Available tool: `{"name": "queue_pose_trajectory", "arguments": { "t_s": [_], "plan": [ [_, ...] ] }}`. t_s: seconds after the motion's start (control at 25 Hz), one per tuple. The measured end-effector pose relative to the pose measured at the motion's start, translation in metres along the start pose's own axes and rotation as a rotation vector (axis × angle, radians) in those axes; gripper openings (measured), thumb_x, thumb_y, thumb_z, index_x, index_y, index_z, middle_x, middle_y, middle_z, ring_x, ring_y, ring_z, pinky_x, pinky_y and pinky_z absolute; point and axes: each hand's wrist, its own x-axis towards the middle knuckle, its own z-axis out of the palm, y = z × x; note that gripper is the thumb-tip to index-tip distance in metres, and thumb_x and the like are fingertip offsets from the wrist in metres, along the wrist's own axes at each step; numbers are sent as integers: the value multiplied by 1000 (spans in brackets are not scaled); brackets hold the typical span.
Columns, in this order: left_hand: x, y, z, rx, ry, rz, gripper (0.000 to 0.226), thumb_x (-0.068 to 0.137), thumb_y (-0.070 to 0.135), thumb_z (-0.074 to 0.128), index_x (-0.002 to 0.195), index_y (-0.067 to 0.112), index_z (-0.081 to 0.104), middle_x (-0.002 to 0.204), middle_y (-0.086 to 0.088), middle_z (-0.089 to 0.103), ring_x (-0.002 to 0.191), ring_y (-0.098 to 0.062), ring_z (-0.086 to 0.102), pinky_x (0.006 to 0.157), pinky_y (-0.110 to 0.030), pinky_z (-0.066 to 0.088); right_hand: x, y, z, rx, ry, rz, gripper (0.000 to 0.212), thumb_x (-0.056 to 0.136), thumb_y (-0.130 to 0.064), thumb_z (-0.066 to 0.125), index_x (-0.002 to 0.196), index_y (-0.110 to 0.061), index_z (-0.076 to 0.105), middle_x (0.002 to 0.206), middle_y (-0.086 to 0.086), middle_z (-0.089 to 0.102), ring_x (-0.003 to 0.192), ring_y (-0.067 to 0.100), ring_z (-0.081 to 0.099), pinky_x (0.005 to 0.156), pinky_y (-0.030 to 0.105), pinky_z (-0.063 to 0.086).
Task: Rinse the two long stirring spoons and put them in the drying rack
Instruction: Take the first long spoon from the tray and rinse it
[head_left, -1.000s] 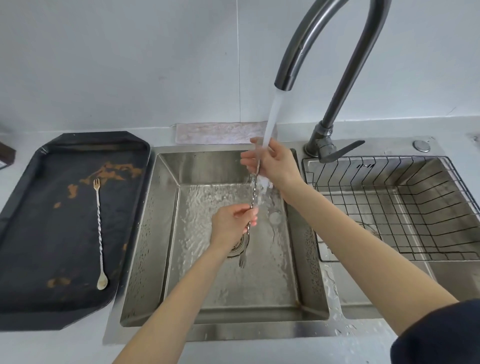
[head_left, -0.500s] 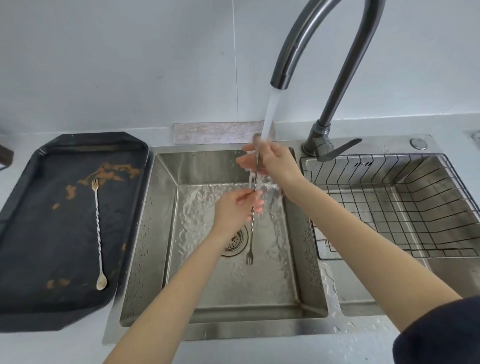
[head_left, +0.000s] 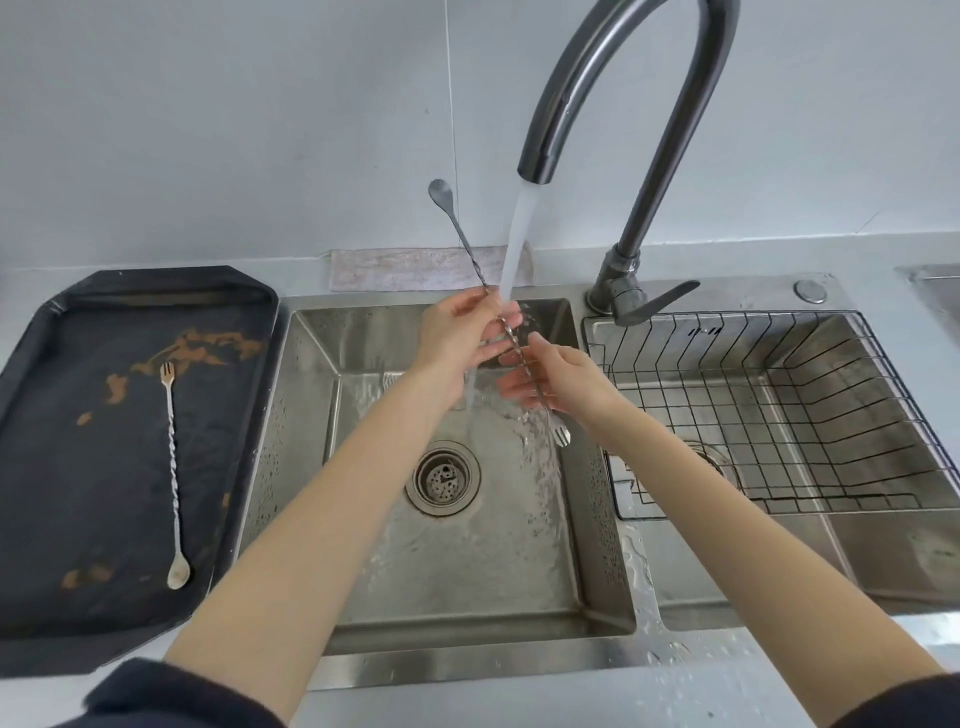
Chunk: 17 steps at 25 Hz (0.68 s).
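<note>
A long twisted stirring spoon (head_left: 457, 228) slants through the water stream (head_left: 514, 244) under the faucet, bowl end up and to the left, fork end down at the right. My left hand (head_left: 457, 332) grips its upper shaft. My right hand (head_left: 556, 379) closes around the lower shaft, just above the fork tip. A second stirring spoon (head_left: 172, 478) lies on the black tray (head_left: 47, 364) at left, fork end far, bowl end near. The wire drying rack (head_left: 779, 410) sits in the right basin, with nothing in it.
The faucet (head_left: 623, 156) arches over the left sink basin (head_left: 322, 467), whose drain (head_left: 442, 478) lies below my hands. Brown stains mark the tray. A folded cloth (head_left: 415, 270) lies behind the sink against the wall. Water drops dot the front rim.
The spoon has tilted from upright to a slant, its bowl end now sticking up left. My left hand rose to the upper shaft; my right hand dropped to the lower shaft.
</note>
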Motion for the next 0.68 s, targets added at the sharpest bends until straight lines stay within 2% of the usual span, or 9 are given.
{"name": "queue_pose_trajectory", "arguments": {
  "t_s": [0.08, 0.16, 0.28, 0.4, 0.56, 0.68],
  "plan": [
    [2, 3, 5, -34, -38, -31, 29, 89, 9, 55, 117, 3, 56, 94, -4, 67, 80, -12, 67, 66, -21, 57, -1, -1, -2, -24, 10, -22, 33, 98, -26, 34, 83, -14, 61, 71, 1, 64, 52, 2, 62, 58, 20, 43],
    [6, 4, 8, -59, -36, -60, 30, 90, 6, 52, 119, 4, 53, 102, -7, 65, 91, -17, 65, 77, -28, 55, -3, 1, -7, -84, 21, -42, 23, 97, -18, 40, 93, -11, 61, 71, -2, 63, 51, -1, 59, 55, 14, 45],
    [8, 3, 2, -144, -32, -98, 16, 91, 5, 49, 104, 8, 57, 95, -5, 66, 86, -18, 65, 89, -35, 50, -7, 3, -17, -86, 51, -65, 17, 93, -10, 48, 104, -4, 60, 72, -1, 63, 44, -5, 55, 45, 7, 43],
    [7, -6, -15, -245, 31, -141, 13, 92, 6, 45, 88, 12, 56, 85, -2, 65, 80, -13, 63, 81, -28, 52, -7, -6, -24, 34, 35, -49, 16, 88, -1, 55, 104, 1, 59, 79, 5, 65, 55, 1, 65, 55, 11, 54],
    [2, -23, -42, -619, 152, -280, 18, 91, 8, 49, 76, 4, 58, 55, -2, 70, 68, -11, 64, 79, -24, 55, -2, -29, -27, 443, -78, -67, 14, 88, 7, 49, 92, -2, 59, 90, 9, 68, 75, 10, 72, 70, 17, 59],
    [-2, -32, -52, -741, 155, -373, 19, 90, 8, 50, 76, 0, 60, 53, -7, 70, 51, -12, 68, 58, -21, 57, 6, -42, -15, 527, -25, -141, 16, 89, 8, 47, 92, -1, 59, 88, 10, 67, 74, 9, 72, 73, 17, 58]
  ]
}}
